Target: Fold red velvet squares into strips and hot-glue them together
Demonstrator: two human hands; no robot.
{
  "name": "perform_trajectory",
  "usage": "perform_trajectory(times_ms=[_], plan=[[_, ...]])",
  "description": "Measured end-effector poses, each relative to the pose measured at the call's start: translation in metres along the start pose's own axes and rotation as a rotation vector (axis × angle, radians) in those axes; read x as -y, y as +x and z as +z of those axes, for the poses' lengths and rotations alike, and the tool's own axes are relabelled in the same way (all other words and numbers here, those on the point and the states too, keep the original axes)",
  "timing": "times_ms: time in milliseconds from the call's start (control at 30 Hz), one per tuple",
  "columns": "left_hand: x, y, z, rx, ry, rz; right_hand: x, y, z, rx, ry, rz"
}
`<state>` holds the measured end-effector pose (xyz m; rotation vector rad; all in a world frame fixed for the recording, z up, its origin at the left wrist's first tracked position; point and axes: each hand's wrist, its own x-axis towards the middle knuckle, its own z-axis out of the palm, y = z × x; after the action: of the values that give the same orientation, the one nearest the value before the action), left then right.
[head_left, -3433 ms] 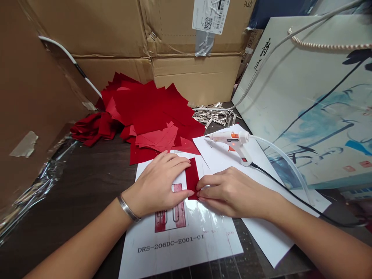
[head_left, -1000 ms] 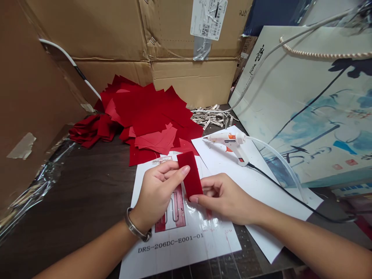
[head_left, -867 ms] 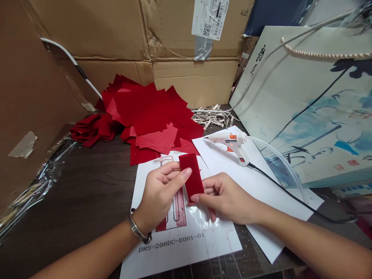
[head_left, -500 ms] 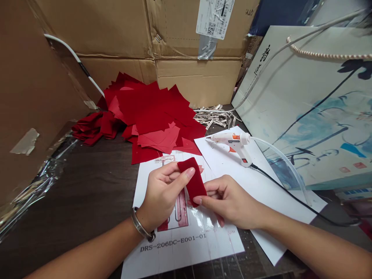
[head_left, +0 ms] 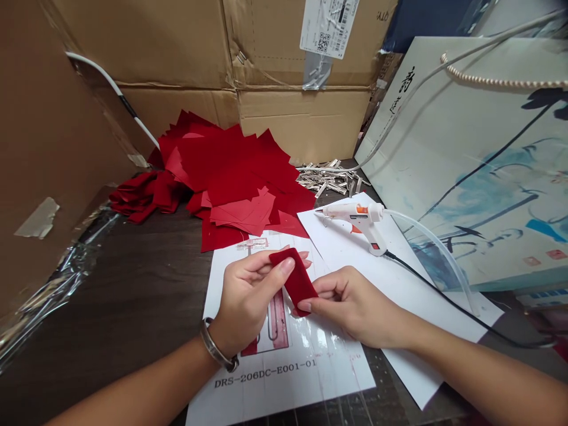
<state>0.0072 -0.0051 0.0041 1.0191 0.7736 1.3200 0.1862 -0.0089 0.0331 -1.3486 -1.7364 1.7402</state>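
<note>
Between my two hands is a folded strip of red velvet fabric point(head_left: 296, 283), held slanted above a printed sheet point(head_left: 328, 378). My left hand point(head_left: 252, 290) pinches its upper end, thumb on top and fingers behind. The lower end is pinched by my right hand point(head_left: 346, 305), with the thumb on the front face. The sheet under them carries a diagram with red parts and the text "DRS-206DC-E001-01". Whatever lies on the strip's underside is hidden. Beyond my right hand a white glue gun point(head_left: 364, 223) rests on blank white paper point(head_left: 410, 302).
A pile of red velvet pieces point(head_left: 231, 163) lies at the back, with folded red strips point(head_left: 146, 195) to its left. Metal hair clips point(head_left: 332, 177) are heaped beside it. Cardboard walls point(head_left: 177, 41) enclose the back and left; a painted paper bag point(head_left: 465, 177) leans at right.
The strip tilts slightly more and its upper end has dropped a little. My right-hand fingers have drawn in behind the strip's lower end. Both hands keep their grip.
</note>
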Motion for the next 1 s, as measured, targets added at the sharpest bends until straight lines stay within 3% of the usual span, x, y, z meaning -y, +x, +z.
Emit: perform_trajectory(times_ms=[400, 633, 733, 867, 1000], plan=[[-0.0002, 0.0067, -0.0024, -0.138, 0.067, 0.075, -0.0012, 0.0006, -0.0030, 0.019, -0.011, -0.028], [-0.0013, 0.0036, -0.0024, -0.037, 0.112, 0.017, -0.0007, 0.0009, -0.0039, 0.028, 0.070, 0.003], [-0.0031, 0.0039, -0.0028, -0.064, 0.192, 0.002, 0.0033, 0.0014, -0.0031, 0.075, 0.140, -0.036], [-0.0057, 0.0051, -0.0008, -0.104, 0.259, 0.007, 0.0040, 0.0013, -0.0026, 0.008, 0.009, -0.053], [-0.0057, 0.0030, 0.0010, -0.099, 0.251, 0.021, 0.0000, 0.0010, -0.0020, 0.033, 0.047, -0.081]])
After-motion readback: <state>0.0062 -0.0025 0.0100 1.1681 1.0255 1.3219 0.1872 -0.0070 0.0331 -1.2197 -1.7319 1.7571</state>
